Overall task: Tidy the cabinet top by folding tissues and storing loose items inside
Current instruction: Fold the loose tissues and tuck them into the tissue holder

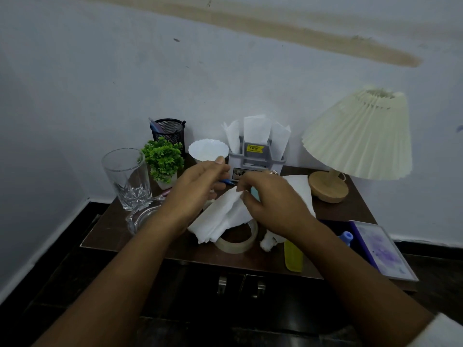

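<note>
A white tissue (220, 219) hangs crumpled over the middle of the dark wooden cabinet top (105, 236). My right hand (273, 199) pinches its upper edge, and my left hand (198, 186) holds the tissue from the left side, thumb up. Another tissue (299, 186) lies behind my right hand. A grey tissue holder (255, 159) with upright folded tissues stands at the back. Under the tissue lies a tape roll (238, 242). A blue pen (229, 182) shows between my hands. The cabinet doors with metal handles (240, 286) are closed.
A drinking glass (126, 179) and glass ashtray (142, 216) stand at the left, with a small green plant (162, 159), mesh pen cup (169, 132) and white bowl (208, 150) behind. A pleated lamp (358, 136), yellow object (293, 256), blue cap (347, 237) and purple frame (380, 249) occupy the right.
</note>
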